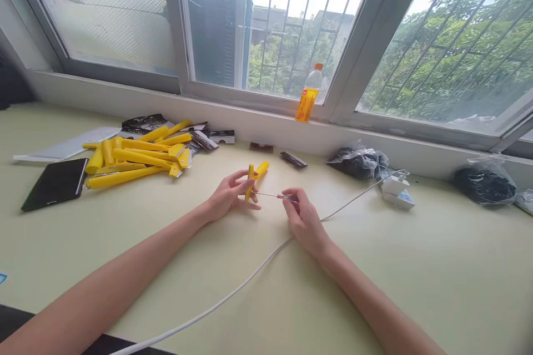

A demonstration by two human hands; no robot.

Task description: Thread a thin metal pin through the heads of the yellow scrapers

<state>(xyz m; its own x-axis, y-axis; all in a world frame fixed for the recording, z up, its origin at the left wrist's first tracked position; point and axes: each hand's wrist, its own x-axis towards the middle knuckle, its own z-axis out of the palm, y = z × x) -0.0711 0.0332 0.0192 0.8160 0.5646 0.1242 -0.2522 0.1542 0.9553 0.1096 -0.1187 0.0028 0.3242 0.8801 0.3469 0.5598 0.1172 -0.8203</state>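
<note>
My left hand (233, 194) is closed around a yellow scraper (261, 171), whose handle points away from me and whose wide head faces me. In my right hand (305, 216) is a screwdriver (272, 195) with a thin metal shaft and a dark handle with a red collar. Its shaft runs left to the scraper head; whether the tip sits in a screw is too small to tell. Both hands are just above the pale green table (258, 299). Back left lies a pile of similar yellow scrapers (141, 163).
A black phone or tablet (54, 184) lies at the left. Small dark packets (293, 160) are scattered near the sill. Bags of black material (358, 161) and a white charger (395, 186) stand right. A white cable (233, 291) crosses under my right wrist. An orange drink bottle (308, 97) stands on the sill.
</note>
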